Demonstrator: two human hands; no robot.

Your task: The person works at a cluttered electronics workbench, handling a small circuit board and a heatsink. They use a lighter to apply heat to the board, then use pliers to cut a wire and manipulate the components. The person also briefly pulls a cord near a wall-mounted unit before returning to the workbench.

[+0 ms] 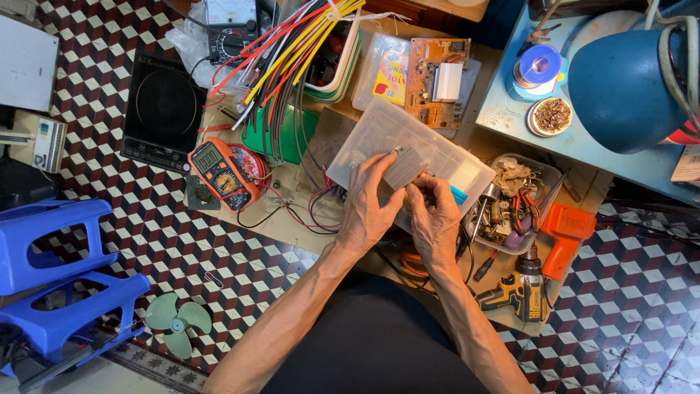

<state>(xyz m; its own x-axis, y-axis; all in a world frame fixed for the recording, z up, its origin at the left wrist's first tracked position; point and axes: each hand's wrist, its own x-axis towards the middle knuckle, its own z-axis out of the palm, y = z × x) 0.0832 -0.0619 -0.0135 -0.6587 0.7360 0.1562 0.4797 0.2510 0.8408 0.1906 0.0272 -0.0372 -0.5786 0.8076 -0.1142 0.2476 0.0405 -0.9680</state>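
Over the middle of the low wooden board [306, 226] that serves as a work surface, both hands meet on a small ribbed grey metal block [405, 168]. The left hand [368, 208] has its fingers closed on the block's lower left edge, thumb and fingertips pinching it. The right hand [435, 219] is curled shut just below the block's right end, its fingertips touching something thin there; what it pinches is too small to make out. The block is held above a clear plastic box [379, 135] that lies tilted across the board's centre.

Left of the hands, near the board's left edge, sits an orange meter [222, 174] with red and black leads trailing toward the hands. Behind it, a bundle of red, yellow and white tubes [292, 44] fans out toward the board's far edge. A brown circuit board [436, 82] rests beyond the clear box. To the right of the hands, a clear tub of small parts and pliers [514, 201] stands close by, with an orange tool [567, 230] just beside it and a yellow-and-black cordless drill [519, 290] at the board's near right corner.

On the checkered floor off the board's left side lie a black cooktop [162, 109], blue plastic stools [55, 277] and a pale green fan blade [177, 321]. A blue lamp shade [620, 87] hangs over a blue table [503, 109] at the upper right.
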